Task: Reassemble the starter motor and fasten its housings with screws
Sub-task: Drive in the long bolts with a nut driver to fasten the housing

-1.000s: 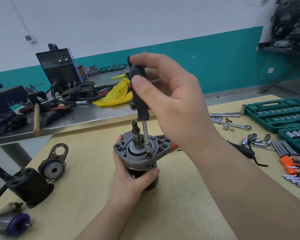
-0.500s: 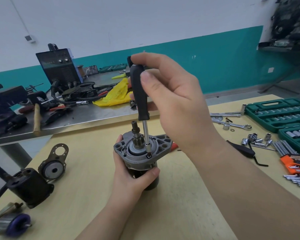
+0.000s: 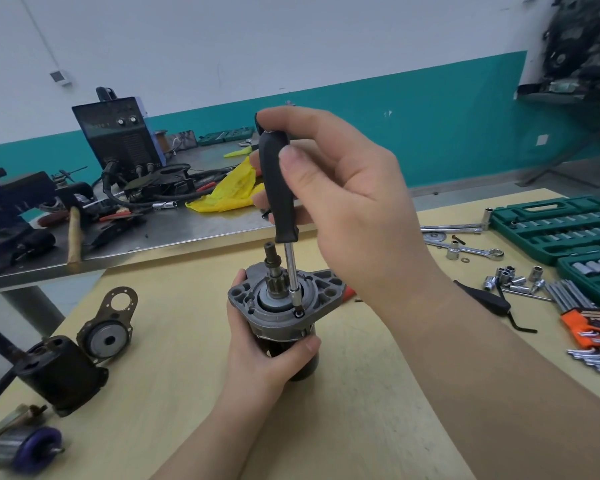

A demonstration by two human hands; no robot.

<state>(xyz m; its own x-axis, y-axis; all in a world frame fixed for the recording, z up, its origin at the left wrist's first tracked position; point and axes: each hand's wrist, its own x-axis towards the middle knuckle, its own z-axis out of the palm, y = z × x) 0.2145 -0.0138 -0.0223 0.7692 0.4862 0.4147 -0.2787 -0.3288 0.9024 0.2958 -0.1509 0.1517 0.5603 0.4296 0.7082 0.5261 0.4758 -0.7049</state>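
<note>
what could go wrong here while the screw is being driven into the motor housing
The screwdriver leans a little while its tip sits on the screw, so it could slip out and round the head. The starter motor stands upright, steadied only by the left hand, so pushing down may tip or twist it. The right hand pinches the handle with fingertips, so the grip may slide.

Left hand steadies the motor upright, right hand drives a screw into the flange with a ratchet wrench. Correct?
Not quite. The head view shows the right hand holding a black-handled screwdriver, not a ratchet wrench. The left hand does steady the motor upright.
</note>
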